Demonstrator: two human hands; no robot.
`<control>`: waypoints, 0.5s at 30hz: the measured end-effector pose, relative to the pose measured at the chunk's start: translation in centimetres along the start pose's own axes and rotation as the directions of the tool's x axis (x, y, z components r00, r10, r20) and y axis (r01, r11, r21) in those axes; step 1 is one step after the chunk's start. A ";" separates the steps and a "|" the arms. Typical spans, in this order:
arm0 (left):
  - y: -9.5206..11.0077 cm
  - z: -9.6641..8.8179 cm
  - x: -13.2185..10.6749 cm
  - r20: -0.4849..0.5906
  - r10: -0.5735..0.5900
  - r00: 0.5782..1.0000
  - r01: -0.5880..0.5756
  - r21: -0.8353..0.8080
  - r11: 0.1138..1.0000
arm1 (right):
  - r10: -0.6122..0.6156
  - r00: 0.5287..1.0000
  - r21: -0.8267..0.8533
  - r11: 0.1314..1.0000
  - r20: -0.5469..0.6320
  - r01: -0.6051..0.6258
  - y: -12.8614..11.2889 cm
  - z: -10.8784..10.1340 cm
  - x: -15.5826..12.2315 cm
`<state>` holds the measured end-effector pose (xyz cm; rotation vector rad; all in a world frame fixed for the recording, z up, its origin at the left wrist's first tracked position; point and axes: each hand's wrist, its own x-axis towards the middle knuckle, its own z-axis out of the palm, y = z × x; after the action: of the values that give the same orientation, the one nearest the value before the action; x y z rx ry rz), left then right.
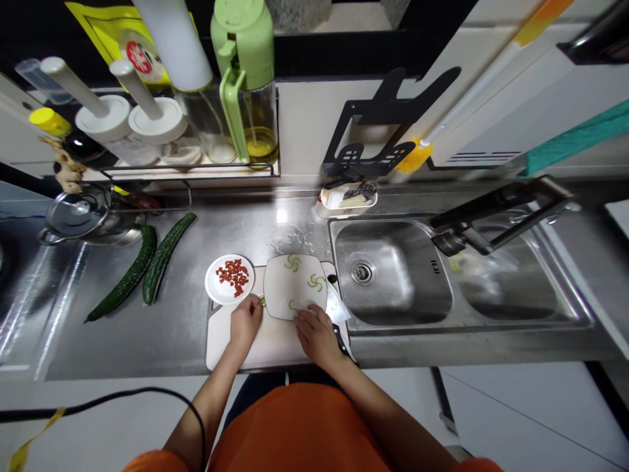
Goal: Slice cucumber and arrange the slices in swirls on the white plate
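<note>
My left hand [246, 319] is closed at the left edge of a squarish white plate [278, 282], pinching a small green cucumber slice [262, 301]. On that plate, two pinwheels of thin curved green slices show, one pinwheel [293, 263] at the back and another pinwheel [315, 282] at the right. Near the front edge lies a single curved slice [292, 305]. Over this edge reaches my right hand [317, 333], fingers apart, its fingertips close beside the single slice. Under the plate is a white cutting board [221, 347]. A round white plate [210, 282] with chopped red bits stands left.
Two whole cucumbers [125, 282] lie on the steel counter at left. A knife [339, 337] is partly hidden by my right arm. To the right is a double sink [393, 318] with a faucet [486, 210]. A rack [196, 172] holds jars and an oil bottle [255, 85].
</note>
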<state>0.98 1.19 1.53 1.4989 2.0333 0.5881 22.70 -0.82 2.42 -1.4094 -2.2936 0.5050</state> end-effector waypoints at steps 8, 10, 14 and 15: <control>-0.3 -0.1 -0.4 0.006 0.085 0.996 -0.084 0.204 0.975 | 0.008 1.000 -0.010 1.000 0.024 -0.007 -0.1 -0.2 -0.1; -0.5 0.0 -0.5 -0.011 0.126 0.992 -0.119 0.265 0.957 | 0.011 0.999 -0.007 1.000 0.033 -0.011 0.0 -0.2 -0.1; -0.8 0.2 -0.6 -0.028 0.212 0.977 -0.191 0.337 0.922 | 0.015 0.999 0.000 1.000 0.042 -0.015 0.0 -0.3 -0.2; -0.9 0.3 -0.6 -0.031 0.228 0.973 -0.204 0.341 0.917 | 0.014 0.999 0.002 1.000 0.043 -0.015 0.0 -0.3 -0.3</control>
<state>0.67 0.33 0.89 1.9474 2.1157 0.3922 23.00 -1.02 2.62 -1.4286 -2.3173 0.5465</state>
